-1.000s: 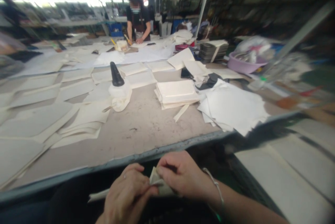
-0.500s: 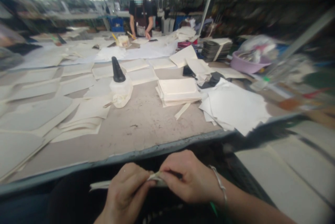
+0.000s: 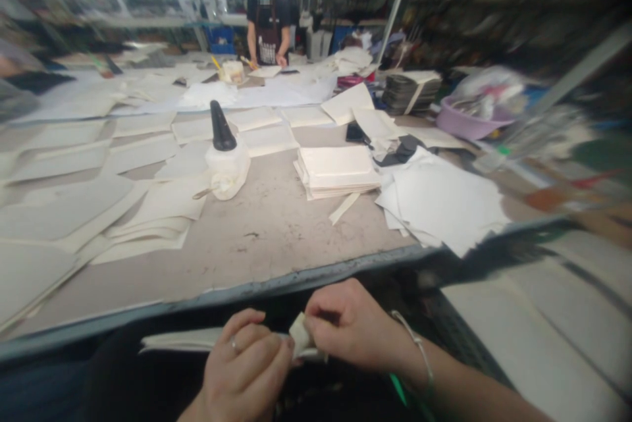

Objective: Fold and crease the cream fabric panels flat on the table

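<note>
Below the table's front edge, over my lap, my left hand is closed around a folded cream-white sheet, whose layered end sticks out to the left. My right hand pinches the short end of the same piece between thumb and fingers, where a small flap stands up. My fingers cover the middle of the sheet, and I cannot tell whether it is paper or leather. On the table ahead lie a stack of cream pieces and a white bottle with a black cone top.
Cream sheets cover the table's left side. A pile of white sheets overhangs the front edge at right. Farther back stand a purple basin and a dark bundle. More sheets lie low on my right. A person works across the table.
My left hand has turned and its index finger has lifted. More of the sheet shows at the left, and a flap now stands up at my right fingertips.
</note>
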Demonstrator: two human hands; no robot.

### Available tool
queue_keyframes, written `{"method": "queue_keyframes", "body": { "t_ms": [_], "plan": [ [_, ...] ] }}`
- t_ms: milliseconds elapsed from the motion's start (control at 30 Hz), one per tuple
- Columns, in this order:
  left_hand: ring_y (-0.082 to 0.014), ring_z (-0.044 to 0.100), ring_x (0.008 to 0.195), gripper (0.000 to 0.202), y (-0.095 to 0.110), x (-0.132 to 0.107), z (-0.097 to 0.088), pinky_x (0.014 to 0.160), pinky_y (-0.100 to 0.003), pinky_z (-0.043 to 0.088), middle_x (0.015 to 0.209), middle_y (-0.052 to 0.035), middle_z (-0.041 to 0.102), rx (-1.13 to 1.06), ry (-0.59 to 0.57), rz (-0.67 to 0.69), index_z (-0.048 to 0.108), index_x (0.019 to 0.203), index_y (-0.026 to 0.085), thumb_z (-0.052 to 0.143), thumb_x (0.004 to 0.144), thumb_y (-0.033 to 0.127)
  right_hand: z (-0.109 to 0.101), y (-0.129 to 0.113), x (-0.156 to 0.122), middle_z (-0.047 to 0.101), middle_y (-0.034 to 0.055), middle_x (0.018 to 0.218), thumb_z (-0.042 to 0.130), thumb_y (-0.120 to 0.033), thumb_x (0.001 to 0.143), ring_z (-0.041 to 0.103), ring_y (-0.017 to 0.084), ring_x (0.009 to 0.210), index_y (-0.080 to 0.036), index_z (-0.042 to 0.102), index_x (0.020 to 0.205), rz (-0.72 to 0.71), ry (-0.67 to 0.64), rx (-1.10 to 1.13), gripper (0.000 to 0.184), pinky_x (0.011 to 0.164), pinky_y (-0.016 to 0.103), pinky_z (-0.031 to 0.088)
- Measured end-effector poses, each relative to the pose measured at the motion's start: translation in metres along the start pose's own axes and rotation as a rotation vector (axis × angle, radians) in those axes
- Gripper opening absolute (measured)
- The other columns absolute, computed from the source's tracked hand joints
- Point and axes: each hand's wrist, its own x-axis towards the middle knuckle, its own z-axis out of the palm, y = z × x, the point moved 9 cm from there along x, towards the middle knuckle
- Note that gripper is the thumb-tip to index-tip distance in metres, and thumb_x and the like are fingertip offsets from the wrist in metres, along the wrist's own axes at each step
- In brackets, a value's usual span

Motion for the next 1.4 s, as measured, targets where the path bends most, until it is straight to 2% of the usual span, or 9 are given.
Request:
{"method": "queue_keyframes", "body": {
  "t_ms": [67, 167, 333, 433, 533, 633, 833, 1167, 1400],
  "plan": [
    [-0.0106, 0.056, 0.068, 0.014, 0.003, -0.001, -0.003, 0.089, -0.035, 0.045, 0.069, -0.0006, 0.063, 0.034, 0.017, 0.043, 0.063, 0.086, 0.011, 0.051, 0.082, 0.005, -0.003, 0.000, 0.001, 0.052, -0.0054, 0.051, 0.057, -0.013, 0.073, 0.046, 0.006, 0.048, -0.014, 0.064, 0.062, -0.008, 0.039, -0.011, 0.013, 0.045, 0.013, 0.032],
    [-0.0100, 0.056, 0.067, 0.014, -0.006, -0.001, -0.001, 0.090, -0.035, 0.045, 0.071, 0.0005, 0.063, -0.008, -0.026, -0.030, 0.064, 0.089, 0.014, 0.052, 0.084, 0.008, -0.005, -0.006, 0.000, 0.056, -0.0045, 0.055, 0.057, -0.013, 0.077, 0.050, 0.006, 0.051, -0.014, 0.066, 0.067, -0.081, 0.041, -0.010, 0.014, 0.049, 0.013, 0.036],
    [-0.0091, 0.055, 0.064, 0.007, -0.016, -0.003, -0.001, 0.090, -0.034, 0.045, 0.070, 0.0022, 0.061, -0.089, -0.025, -0.121, 0.063, 0.087, 0.017, 0.063, 0.081, 0.013, -0.009, -0.037, -0.012, 0.069, 0.0003, 0.080, 0.054, -0.012, 0.086, 0.062, 0.009, 0.071, -0.017, 0.067, 0.096, -0.430, 0.024, -0.019, 0.018, 0.068, 0.017, 0.046],
    [-0.0093, 0.054, 0.065, 0.007, -0.013, -0.005, 0.001, 0.091, -0.035, 0.044, 0.071, 0.0014, 0.061, -0.085, -0.026, -0.119, 0.064, 0.086, 0.015, 0.063, 0.080, 0.012, -0.011, -0.051, -0.020, 0.068, 0.0029, 0.080, 0.052, -0.011, 0.085, 0.061, 0.011, 0.069, -0.015, 0.065, 0.096, -0.601, 0.039, -0.135, 0.017, 0.066, 0.020, 0.047],
    [-0.0103, 0.054, 0.067, 0.009, -0.010, -0.008, 0.002, 0.091, -0.037, 0.044, 0.071, 0.0004, 0.061, -0.087, -0.017, -0.103, 0.064, 0.088, 0.014, 0.064, 0.079, 0.011, -0.006, -0.058, -0.024, 0.066, 0.0034, 0.077, 0.050, -0.011, 0.084, 0.058, 0.011, 0.065, -0.015, 0.062, 0.094, -0.684, 0.010, -0.261, 0.017, 0.062, 0.022, 0.047],
    [-0.0105, 0.054, 0.067, 0.009, -0.012, -0.010, 0.002, 0.090, -0.038, 0.046, 0.071, 0.0007, 0.061, -0.102, -0.035, -0.151, 0.063, 0.086, 0.015, 0.065, 0.079, 0.011, -0.003, -0.064, -0.029, 0.064, 0.0024, 0.073, 0.048, -0.010, 0.083, 0.056, 0.011, 0.062, -0.015, 0.061, 0.094, -0.746, -0.007, -0.352, 0.017, 0.059, 0.023, 0.045],
    [-0.0092, 0.055, 0.066, 0.011, -0.011, -0.008, 0.002, 0.092, -0.038, 0.048, 0.072, 0.0007, 0.061, -0.138, -0.063, -0.167, 0.063, 0.090, 0.016, 0.058, 0.082, 0.010, 0.004, -0.067, -0.031, 0.064, 0.0017, 0.071, 0.047, -0.010, 0.084, 0.054, 0.012, 0.063, -0.015, 0.060, 0.093, -0.740, -0.106, -0.391, 0.017, 0.059, 0.025, 0.043],
    [-0.0088, 0.056, 0.071, 0.021, -0.007, -0.009, -0.001, 0.104, -0.049, 0.043, 0.075, -0.0005, 0.061, -0.169, -0.012, -0.139, 0.062, 0.099, 0.010, 0.061, 0.079, 0.004, 0.008, -0.063, -0.030, 0.060, 0.0013, 0.068, 0.044, -0.011, 0.084, 0.050, 0.012, 0.059, -0.015, 0.059, 0.090, -0.696, -0.132, -0.432, 0.016, 0.059, 0.025, 0.041],
    [-0.0081, 0.056, 0.073, 0.042, -0.006, -0.013, 0.001, 0.105, -0.050, 0.041, 0.076, 0.0013, 0.062, -0.184, 0.003, -0.171, 0.054, 0.118, 0.007, 0.063, 0.078, 0.002, 0.011, -0.059, -0.029, 0.061, 0.0020, 0.070, 0.043, -0.010, 0.084, 0.052, 0.013, 0.061, -0.016, 0.059, 0.088, -0.664, -0.164, -0.469, 0.017, 0.058, 0.026, 0.041]
  ]
}}
